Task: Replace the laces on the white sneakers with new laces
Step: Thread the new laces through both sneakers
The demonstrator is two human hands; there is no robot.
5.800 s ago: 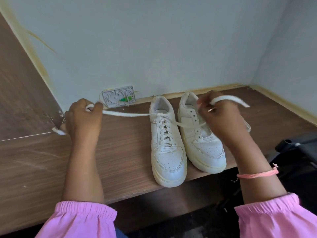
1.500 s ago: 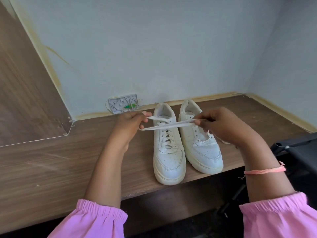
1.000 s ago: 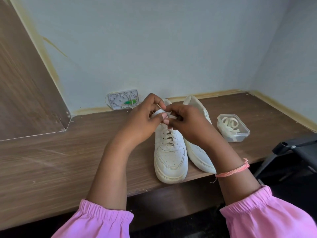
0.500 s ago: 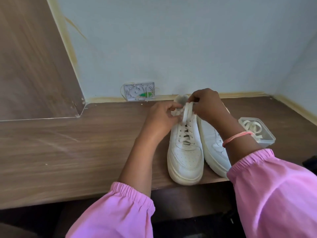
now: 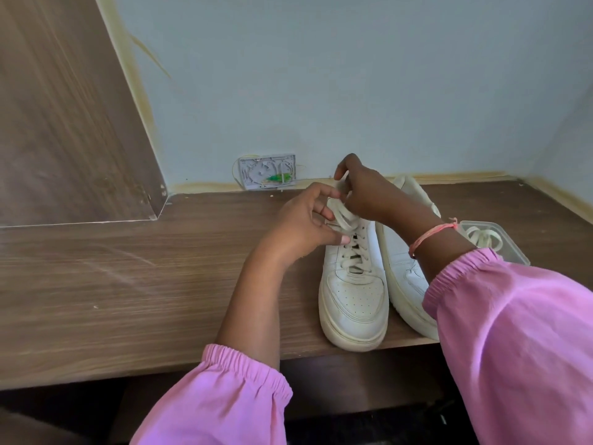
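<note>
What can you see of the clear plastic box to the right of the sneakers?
The clear plastic box is a shallow, see-through container with rounded corners, standing upright on the wooden desk just right of the right sneaker. No lid shows. Inside lies a coiled cream-white lace. The pink sleeve and wrist of the right arm hide its near left part. No hand touches it.

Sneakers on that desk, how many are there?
2. One sneaker sits near the desk's front edge, both hands at its lace. The other sneaker stands right beside it, partly hidden by the right arm. No others show.
</note>
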